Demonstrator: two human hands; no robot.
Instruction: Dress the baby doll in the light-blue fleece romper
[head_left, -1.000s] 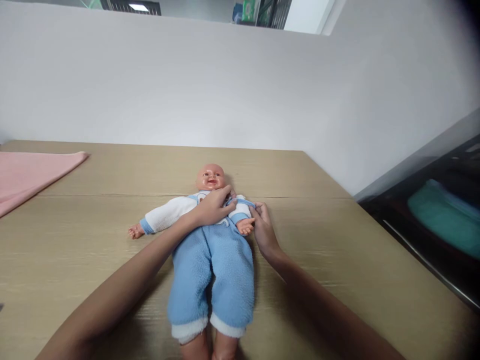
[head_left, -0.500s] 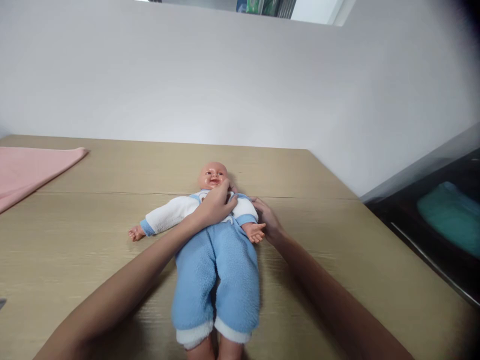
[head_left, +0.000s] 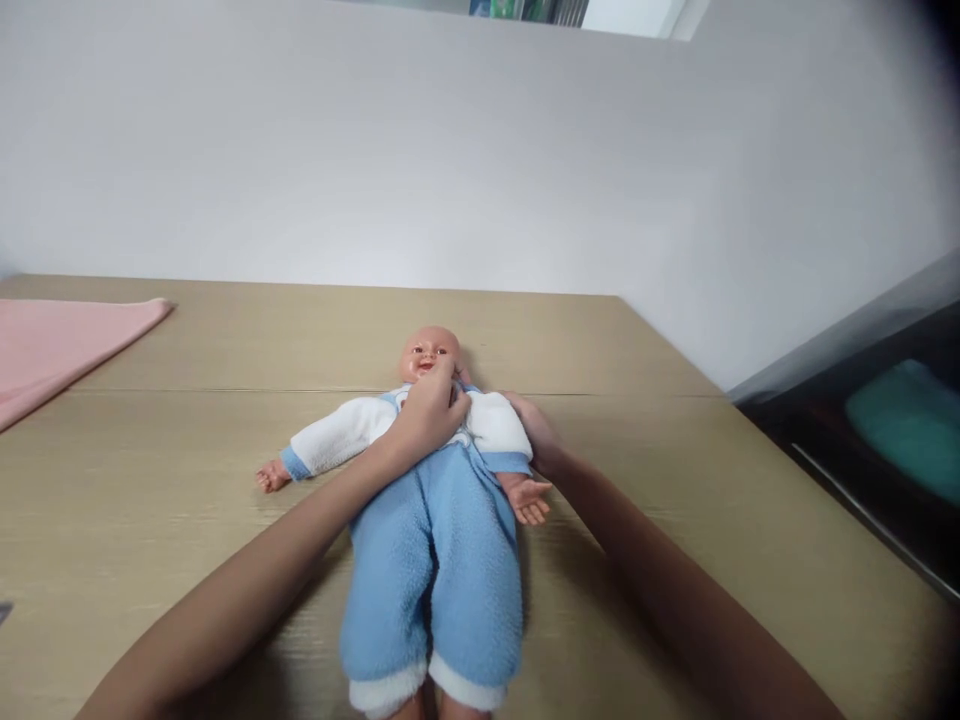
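Note:
A baby doll (head_left: 431, 560) lies on its back on the table, head away from me, in a blue and white fleecy outfit. My left hand (head_left: 433, 405) rests across its chest, fingers bent and closed at the outfit's collar below the chin. What the fingertips pinch there is partly covered by the hand. Beside the doll's arm on the right, my right hand (head_left: 536, 432) touches the white sleeve (head_left: 501, 425); its fingers are hidden behind that sleeve. The doll's other arm (head_left: 337, 437) stretches out to the left.
A pink cloth (head_left: 67, 345) lies at the left of the wooden table (head_left: 637, 600). Behind the table stands a pale wall (head_left: 337, 150) with an opening at the top. To the right, below the table edge, is a dark surface with a green item (head_left: 907, 430).
The doll's arm on the right has shifted outward and towards me, and its sleeve now covers my right fingers. My left hand stays at the collar.

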